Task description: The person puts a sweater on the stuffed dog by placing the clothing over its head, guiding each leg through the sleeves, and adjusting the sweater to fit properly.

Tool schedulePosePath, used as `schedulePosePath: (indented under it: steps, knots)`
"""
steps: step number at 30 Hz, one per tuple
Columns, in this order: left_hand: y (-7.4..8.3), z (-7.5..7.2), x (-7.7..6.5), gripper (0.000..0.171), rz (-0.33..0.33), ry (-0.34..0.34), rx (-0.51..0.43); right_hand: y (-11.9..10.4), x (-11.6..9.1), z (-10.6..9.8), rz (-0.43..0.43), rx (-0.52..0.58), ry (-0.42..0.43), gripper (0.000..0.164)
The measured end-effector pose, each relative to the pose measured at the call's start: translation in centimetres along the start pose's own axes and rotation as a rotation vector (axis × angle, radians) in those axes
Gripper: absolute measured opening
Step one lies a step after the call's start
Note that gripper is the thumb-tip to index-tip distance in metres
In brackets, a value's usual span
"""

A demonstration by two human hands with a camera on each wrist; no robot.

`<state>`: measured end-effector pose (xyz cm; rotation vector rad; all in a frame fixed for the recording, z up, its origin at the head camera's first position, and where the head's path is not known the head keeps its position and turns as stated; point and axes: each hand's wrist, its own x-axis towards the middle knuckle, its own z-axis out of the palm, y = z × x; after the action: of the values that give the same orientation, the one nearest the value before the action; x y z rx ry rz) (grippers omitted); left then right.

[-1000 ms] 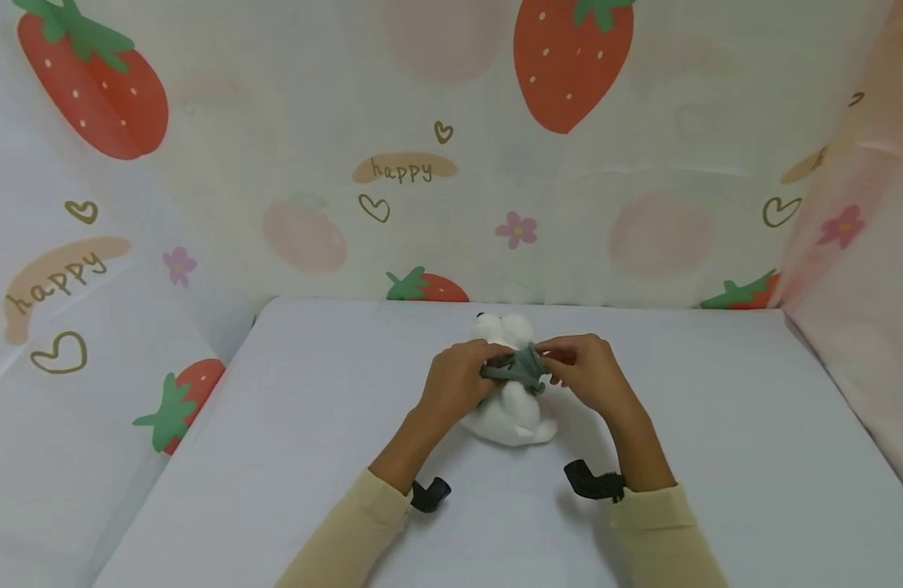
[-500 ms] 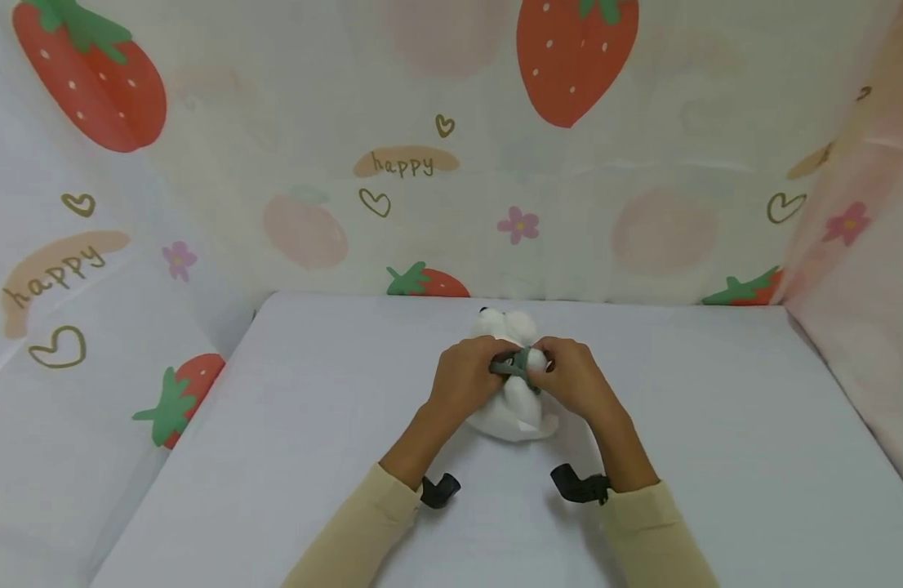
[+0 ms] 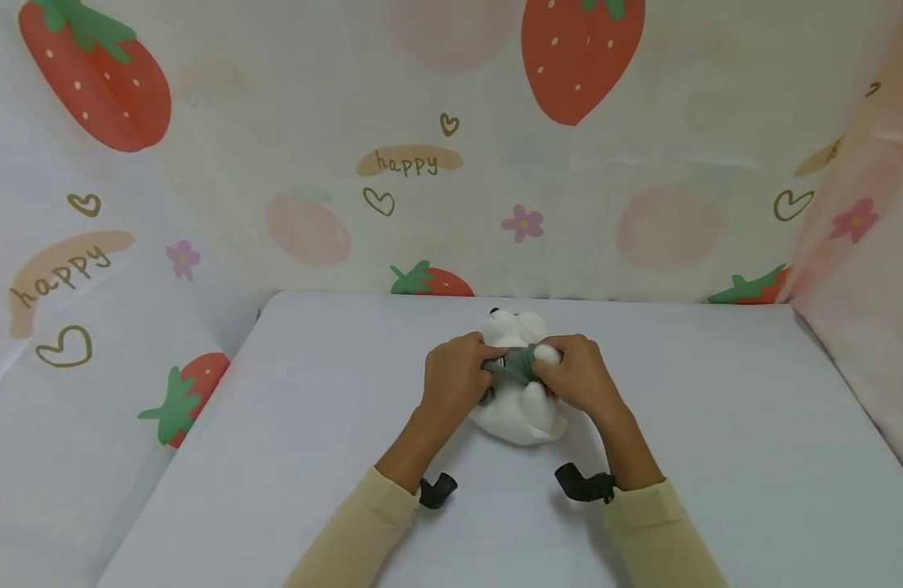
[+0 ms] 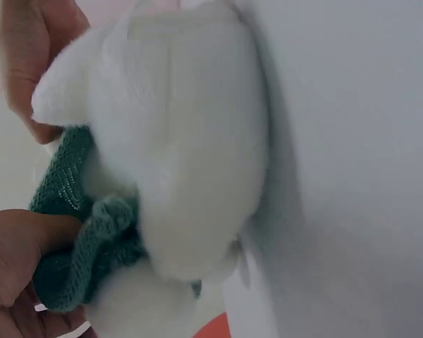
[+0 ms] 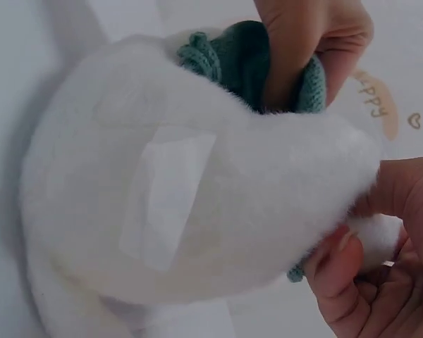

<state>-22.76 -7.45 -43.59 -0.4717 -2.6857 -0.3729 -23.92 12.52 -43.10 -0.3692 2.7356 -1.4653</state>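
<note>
A white plush bear (image 3: 506,429) with a black nose sits mid-table, its back towards me. Green knitted clothing (image 3: 521,361) lies bunched round its upper body. My left hand (image 3: 455,371) grips the garment's left side; in the right wrist view, the left thumb (image 5: 289,70) reaches inside the knit opening. With thumb and fingers my right hand (image 3: 578,374) pinches the bear's white arm (image 3: 548,354), which sticks out beside the knit. The left wrist view shows the rolled knit edge (image 4: 113,218) close against the fur. Much of the bear's front is hidden.
A white fabric tag (image 5: 168,197) hangs from the bear's fur. The white table (image 3: 334,367) ends at a strawberry-print cloth backdrop (image 3: 584,180), with side cloths at left and right. Black wrist cameras (image 3: 584,483) sit below both hands.
My right hand has gone from the garment's right edge to the bear's arm, which now shows beyond the knit. The left hand keeps gripping the garment, and the bear has shifted slightly right.
</note>
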Motion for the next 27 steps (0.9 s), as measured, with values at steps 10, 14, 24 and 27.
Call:
schedulePosePath:
  steps: [10, 14, 24, 27]
  knots:
    - [-4.2, -0.4, 0.7, 0.031, -0.079, -0.177, -0.755, 1.5, -0.4, -3.9, 0.095, 0.130, -0.271, 0.028]
    - [-5.9, 0.7, 1.0, 0.031, -0.256, -0.266, -1.035, 1.8, -0.8, -5.7, 0.138, 0.177, -0.284, 0.033]
    - [-7.2, 3.2, 1.3, 0.033, -0.359, -0.461, -1.239, 2.3, 0.3, -5.3, 0.031, 0.236, -0.011, 0.026]
    - [-7.1, 3.9, 1.3, 0.034, -0.329, -0.487, -1.249, 3.4, 0.8, -5.1, 0.037, 0.230, -0.083, 0.024]
